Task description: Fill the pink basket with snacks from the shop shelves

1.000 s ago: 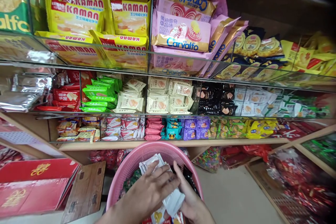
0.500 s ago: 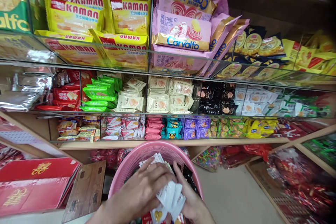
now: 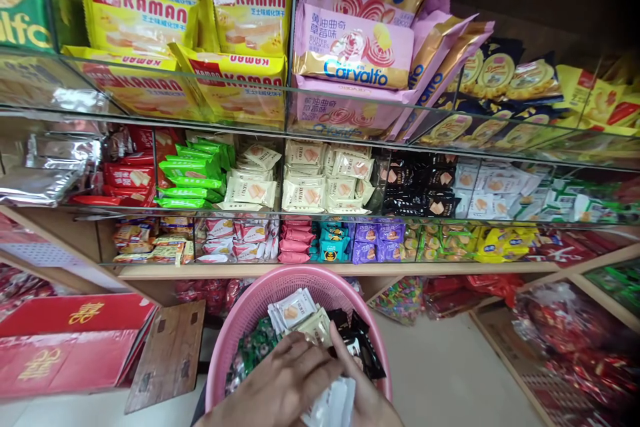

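A pink plastic basket (image 3: 223,353) is in front of me, below the shelves. In it lie white wafer packets (image 3: 295,310), cream packets (image 3: 317,328), black packets (image 3: 363,347) and green-wrapped pieces (image 3: 253,350). My left hand (image 3: 290,373) is over the basket, its fingers curled across a bunch of small white packets (image 3: 330,403). Cupped against the other side of the bunch is my right hand (image 3: 365,390), thumb raised. The packets are held between both palms, and their lower part is cut off by the frame.
Shelves with glass dividers rise ahead, carrying yellow Kaman packs (image 3: 155,20), pink Carvalfo cookie packs (image 3: 355,47) and rows of small snacks. Left of the basket are a wooden board (image 3: 167,357) and a red box (image 3: 70,340). Bagged red sweets (image 3: 565,327) sit at right.
Both hands have moved down and toward me with the white packets, uncovering white and cream packets at the back of the basket. The view has shifted slightly.
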Available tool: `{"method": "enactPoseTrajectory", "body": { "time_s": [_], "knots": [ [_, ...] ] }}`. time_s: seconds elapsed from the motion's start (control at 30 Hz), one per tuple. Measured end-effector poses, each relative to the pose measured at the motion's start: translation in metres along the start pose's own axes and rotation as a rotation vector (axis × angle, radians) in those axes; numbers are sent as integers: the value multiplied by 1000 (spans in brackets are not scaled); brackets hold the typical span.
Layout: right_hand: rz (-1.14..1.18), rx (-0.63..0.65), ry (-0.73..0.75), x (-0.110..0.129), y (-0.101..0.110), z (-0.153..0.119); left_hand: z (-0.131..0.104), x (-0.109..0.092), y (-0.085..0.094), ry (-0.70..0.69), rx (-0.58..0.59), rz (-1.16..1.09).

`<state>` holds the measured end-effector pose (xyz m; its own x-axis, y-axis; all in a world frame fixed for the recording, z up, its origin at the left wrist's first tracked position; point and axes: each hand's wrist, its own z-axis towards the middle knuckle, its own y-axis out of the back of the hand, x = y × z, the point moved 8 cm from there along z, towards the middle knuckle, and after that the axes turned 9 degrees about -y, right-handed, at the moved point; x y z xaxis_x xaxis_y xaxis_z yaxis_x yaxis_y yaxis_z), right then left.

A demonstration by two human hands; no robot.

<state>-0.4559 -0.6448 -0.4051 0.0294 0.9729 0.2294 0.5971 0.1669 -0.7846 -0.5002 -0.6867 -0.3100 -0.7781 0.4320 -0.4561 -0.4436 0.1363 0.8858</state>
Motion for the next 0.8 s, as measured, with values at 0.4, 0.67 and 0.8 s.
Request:
{"method": "enactPoseTrajectory", "body": {
  "time_s": [0.4,0.67,0.8],
  "knots": [
    [-556,-125,283,75,18,-29,-18,100,14,521,-319,-23],
    [-770,-163,546,77,-27,-10,33,66,16,501,-235,154],
    [-771,-175,593,76,-30,-5,38,63,15,512,-212,174]
  ]
}}
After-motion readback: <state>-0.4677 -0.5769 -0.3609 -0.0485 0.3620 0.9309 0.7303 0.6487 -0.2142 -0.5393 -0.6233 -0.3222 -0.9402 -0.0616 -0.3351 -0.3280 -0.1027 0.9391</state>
